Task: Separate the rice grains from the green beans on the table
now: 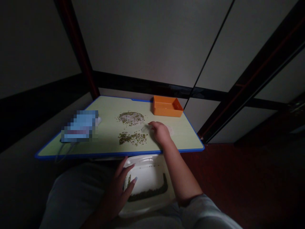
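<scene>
My right hand (161,133) is over the tabletop, its fingers closed on a thin, clear curved piece (145,128) whose kind I cannot make out. A small whitish patch of grains (170,129) shows just beside that hand. Left of it lies a pile of white grains mixed with green ones (131,118). Nearer to me are scattered green grains (132,138), like small beans. My left hand (122,183) is open, fingers spread over the left rim of a white plastic tub (147,208). Inside the tub, green grains (149,193) gather along the near and side walls.
The pale folding table (107,108) has a blue edge. An orange open box (168,112) stands at its back right. A blurred blue device (81,125) with a cable (64,151) sits at left. Panelled wall (143,41) rises directly behind the table.
</scene>
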`<state>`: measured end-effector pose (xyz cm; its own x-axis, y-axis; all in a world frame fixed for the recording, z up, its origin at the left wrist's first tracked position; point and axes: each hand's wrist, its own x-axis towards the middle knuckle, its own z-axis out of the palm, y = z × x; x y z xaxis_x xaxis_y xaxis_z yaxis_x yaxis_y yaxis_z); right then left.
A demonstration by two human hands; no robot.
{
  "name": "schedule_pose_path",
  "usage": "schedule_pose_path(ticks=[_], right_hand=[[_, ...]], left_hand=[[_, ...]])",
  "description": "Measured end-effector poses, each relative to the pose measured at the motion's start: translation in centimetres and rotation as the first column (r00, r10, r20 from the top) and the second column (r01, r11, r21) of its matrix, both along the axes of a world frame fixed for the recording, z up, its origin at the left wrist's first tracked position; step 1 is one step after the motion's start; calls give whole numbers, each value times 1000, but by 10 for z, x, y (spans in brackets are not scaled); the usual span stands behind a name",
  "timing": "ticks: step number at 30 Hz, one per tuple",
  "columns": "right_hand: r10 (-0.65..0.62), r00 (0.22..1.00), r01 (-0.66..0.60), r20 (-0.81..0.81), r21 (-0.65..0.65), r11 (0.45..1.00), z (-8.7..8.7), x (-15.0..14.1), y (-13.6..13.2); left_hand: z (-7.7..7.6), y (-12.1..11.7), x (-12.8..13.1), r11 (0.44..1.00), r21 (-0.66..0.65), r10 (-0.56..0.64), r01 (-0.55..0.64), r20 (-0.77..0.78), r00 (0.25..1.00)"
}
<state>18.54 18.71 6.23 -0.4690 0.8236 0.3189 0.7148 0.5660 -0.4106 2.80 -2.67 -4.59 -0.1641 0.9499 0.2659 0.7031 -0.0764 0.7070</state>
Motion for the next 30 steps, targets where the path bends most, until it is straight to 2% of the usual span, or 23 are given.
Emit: schedule_pose_path(ticks=[11, 18, 21, 30], right_hand=[[55, 998, -56, 29, 59, 997, -9, -3, 3], [-12, 993, 19, -121, 57, 998, -10, 1, 5], [3, 982, 4, -188, 33, 999, -12, 9, 4], [51, 984, -44, -170, 43, 998, -14, 18, 0]], left_hand=[[0, 0, 0, 1000, 6, -8, 9, -34, 999], [-3, 0, -1, 999, 49, -10, 15, -93, 996], [-1, 0, 1, 995, 93, -19, 28, -103, 995], [7, -1, 7, 988, 146, -37, 59, -150, 988]])
